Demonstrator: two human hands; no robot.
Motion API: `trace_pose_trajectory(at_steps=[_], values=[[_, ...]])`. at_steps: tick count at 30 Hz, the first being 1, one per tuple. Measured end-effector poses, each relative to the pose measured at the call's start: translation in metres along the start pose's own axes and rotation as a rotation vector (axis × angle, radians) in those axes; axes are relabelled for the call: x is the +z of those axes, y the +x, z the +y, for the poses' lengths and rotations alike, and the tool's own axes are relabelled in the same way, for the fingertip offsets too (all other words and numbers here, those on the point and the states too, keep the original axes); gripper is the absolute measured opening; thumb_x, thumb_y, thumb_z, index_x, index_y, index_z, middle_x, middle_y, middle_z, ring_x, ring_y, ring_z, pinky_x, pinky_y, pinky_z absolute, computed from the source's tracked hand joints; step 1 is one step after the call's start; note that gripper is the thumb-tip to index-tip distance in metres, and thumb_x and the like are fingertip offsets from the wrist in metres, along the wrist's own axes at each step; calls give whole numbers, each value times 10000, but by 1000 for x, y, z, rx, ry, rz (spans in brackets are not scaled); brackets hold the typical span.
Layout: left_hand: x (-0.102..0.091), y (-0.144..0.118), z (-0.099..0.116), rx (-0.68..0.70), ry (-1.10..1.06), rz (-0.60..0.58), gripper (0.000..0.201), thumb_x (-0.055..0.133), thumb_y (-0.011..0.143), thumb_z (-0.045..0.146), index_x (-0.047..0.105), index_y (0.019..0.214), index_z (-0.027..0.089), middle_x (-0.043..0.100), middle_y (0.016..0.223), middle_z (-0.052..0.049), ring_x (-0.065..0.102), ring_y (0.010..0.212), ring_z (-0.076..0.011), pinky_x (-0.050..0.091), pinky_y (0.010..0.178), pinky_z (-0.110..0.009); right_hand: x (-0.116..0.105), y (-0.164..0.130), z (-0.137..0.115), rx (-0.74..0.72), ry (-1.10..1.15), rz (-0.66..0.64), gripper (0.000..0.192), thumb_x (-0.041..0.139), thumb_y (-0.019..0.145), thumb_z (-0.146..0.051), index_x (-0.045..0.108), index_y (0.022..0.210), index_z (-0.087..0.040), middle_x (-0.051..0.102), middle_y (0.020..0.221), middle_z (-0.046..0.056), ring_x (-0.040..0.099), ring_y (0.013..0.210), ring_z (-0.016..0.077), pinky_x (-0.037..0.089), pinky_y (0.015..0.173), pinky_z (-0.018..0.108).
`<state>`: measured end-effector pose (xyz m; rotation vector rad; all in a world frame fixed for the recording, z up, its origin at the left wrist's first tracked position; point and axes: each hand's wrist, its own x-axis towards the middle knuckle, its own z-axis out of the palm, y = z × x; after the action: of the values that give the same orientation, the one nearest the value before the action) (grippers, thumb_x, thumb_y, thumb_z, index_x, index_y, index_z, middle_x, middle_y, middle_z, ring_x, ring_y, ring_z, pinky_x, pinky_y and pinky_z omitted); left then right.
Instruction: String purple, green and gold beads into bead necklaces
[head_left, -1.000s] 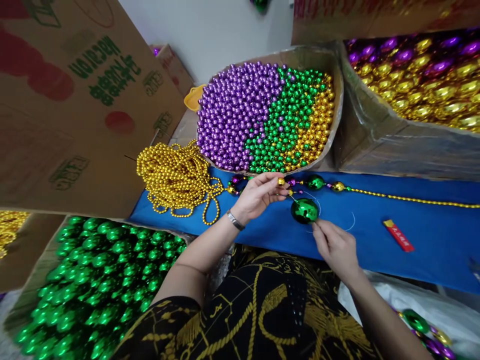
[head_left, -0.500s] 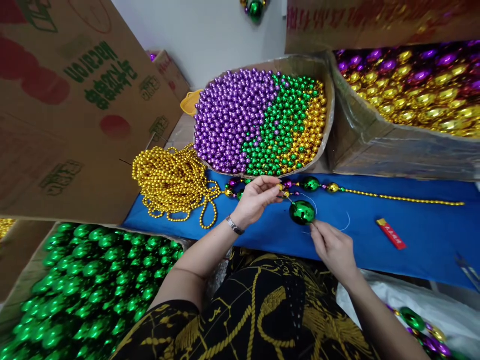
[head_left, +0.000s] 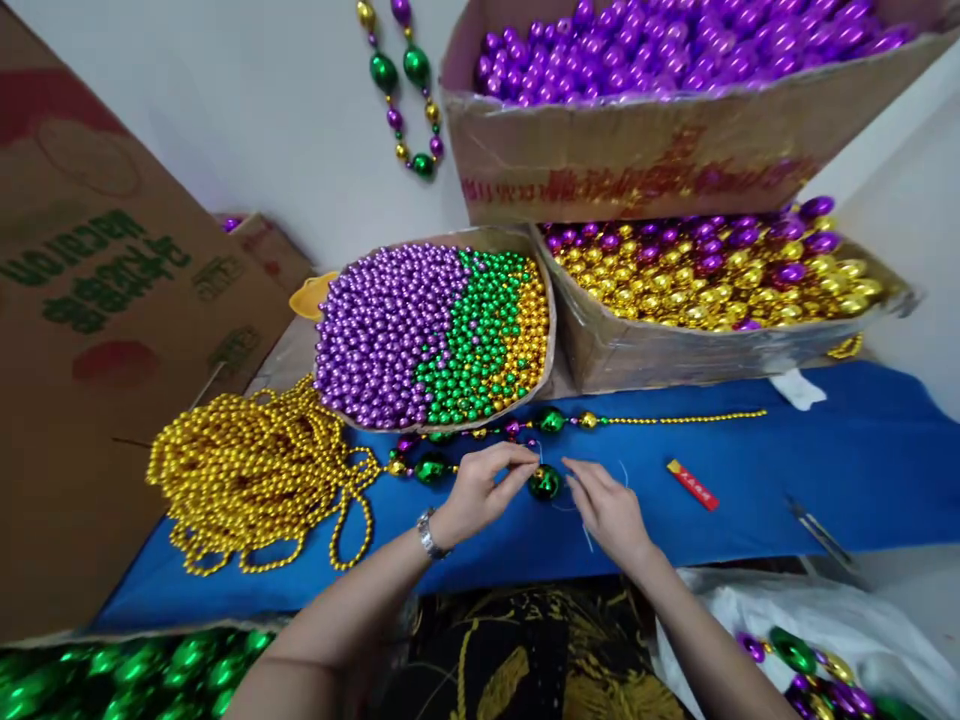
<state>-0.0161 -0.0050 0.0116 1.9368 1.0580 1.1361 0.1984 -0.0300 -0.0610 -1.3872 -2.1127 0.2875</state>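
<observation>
A large green oval bead [head_left: 544,482] hangs on a thin thread between my two hands, just above the blue cloth [head_left: 750,500]. My left hand [head_left: 480,490] pinches the thread at the bead's left side. My right hand [head_left: 607,510] pinches the thread on the bead's right. A partly strung garland [head_left: 555,421] of green, purple and gold beads lies on the cloth just behind my hands, trailing off right as a thin gold strand.
A box of small purple, green and gold beads [head_left: 435,335] stands behind. Boxes of gold and purple beads [head_left: 720,270] sit right, a gold bead-string pile [head_left: 255,470] left. A red lighter [head_left: 694,484] and scissors [head_left: 821,530] lie on the cloth. Green beads [head_left: 135,675] fill a box lower left.
The view has tilted up and pulled back, showing more boxes and the wall. My hands have drawn closer together around the green bead.
</observation>
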Motion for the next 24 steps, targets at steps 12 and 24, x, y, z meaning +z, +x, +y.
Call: trace_pose_trajectory(at_steps=[12,24], values=[[8,219,69,200,48,-557,339,452,971,372,700,951,141,733,907,-91,669,796,-142,527,735,-257,-29,31,5,135,508,181,290,463,996,-272,681,1185,-238,744,1027,31,713,881,147,566,773,236],[28,371,-14,-102,1256,-267,416,367,877,75,640,1187,23,619,1140,-303,517,1133,-375,413,854,-468,-30,23,28,214,544,14,329,413,1014,-339,676,1178,-230,733,997,36,696,915,140,542,770,204]])
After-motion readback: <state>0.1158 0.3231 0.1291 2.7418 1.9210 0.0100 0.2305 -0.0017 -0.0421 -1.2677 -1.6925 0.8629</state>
